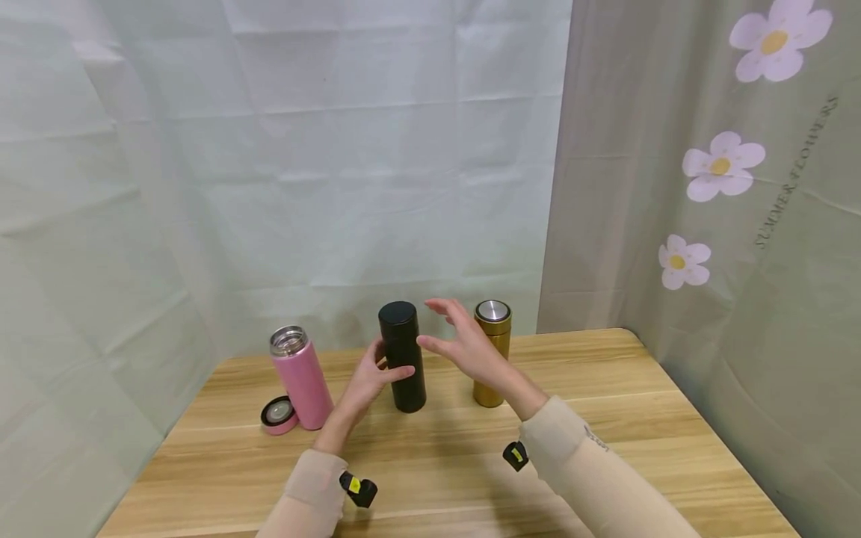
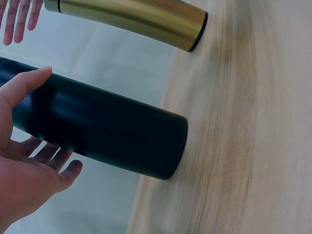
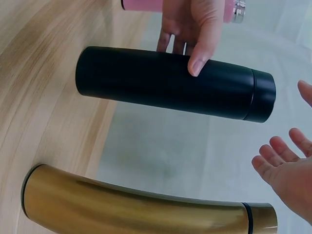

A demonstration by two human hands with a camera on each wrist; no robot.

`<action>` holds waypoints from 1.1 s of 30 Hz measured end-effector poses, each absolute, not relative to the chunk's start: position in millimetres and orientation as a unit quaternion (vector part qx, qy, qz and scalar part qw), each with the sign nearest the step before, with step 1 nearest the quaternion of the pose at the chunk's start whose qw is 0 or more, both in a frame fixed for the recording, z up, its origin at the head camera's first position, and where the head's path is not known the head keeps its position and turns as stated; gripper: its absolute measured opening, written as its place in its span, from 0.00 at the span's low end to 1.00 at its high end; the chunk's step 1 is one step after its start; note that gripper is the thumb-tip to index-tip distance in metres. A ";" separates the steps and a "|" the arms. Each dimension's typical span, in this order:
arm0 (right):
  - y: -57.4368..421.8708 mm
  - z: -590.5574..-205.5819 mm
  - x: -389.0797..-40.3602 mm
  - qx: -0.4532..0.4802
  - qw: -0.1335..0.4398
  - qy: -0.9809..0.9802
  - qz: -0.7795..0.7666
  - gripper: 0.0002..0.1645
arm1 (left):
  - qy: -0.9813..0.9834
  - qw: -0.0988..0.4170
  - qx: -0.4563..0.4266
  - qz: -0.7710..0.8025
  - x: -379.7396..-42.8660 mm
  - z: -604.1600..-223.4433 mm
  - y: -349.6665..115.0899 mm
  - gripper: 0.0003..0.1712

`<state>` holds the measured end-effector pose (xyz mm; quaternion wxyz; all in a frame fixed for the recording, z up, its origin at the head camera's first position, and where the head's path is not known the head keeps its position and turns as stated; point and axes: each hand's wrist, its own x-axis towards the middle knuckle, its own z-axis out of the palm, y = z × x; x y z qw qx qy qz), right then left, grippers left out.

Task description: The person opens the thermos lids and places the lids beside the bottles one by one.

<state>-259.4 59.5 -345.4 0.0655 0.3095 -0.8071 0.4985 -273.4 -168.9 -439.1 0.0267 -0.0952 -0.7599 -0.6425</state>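
A black thermos bottle (image 1: 406, 373), its cap on, stands upright near the middle of the wooden table. My left hand (image 1: 367, 379) holds it from the left, the thumb across its front and the other fingers around the far side. In the left wrist view the thumb of the left hand (image 2: 29, 180) lies on the black bottle (image 2: 102, 122). My right hand (image 1: 467, 345) is raised beside the cap, fingers spread and apart from it. The right wrist view shows this right hand (image 3: 295, 170) with nothing in it, off the capped end of the black thermos (image 3: 161, 80).
To the right stands a gold thermos bottle (image 1: 492, 359) with a silver-topped lid. On the left is an uncapped pink thermos bottle (image 1: 306, 385), and its lid (image 1: 279, 416) lies beside it on the table (image 1: 430, 478). A pale curtain (image 1: 377, 172) hangs behind the table.
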 end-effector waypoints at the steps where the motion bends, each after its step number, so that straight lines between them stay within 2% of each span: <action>1: 59.1 -345.5 -259.8 0.309 0.064 -0.807 0.499 0.40 | -0.761 0.024 -0.096 -0.642 -273.5 -439.4 -169.2 0.50; 24: 59.9 -346.2 -261.9 0.315 0.056 -0.800 0.507 0.41 | -0.762 0.030 -0.076 -0.643 -275.1 -439.1 -162.3 0.46; 33: 66.9 -338.3 -253.4 0.321 0.059 -0.792 0.515 0.40 | -0.770 0.037 -0.086 -0.631 -272.8 -436.0 -164.7 0.48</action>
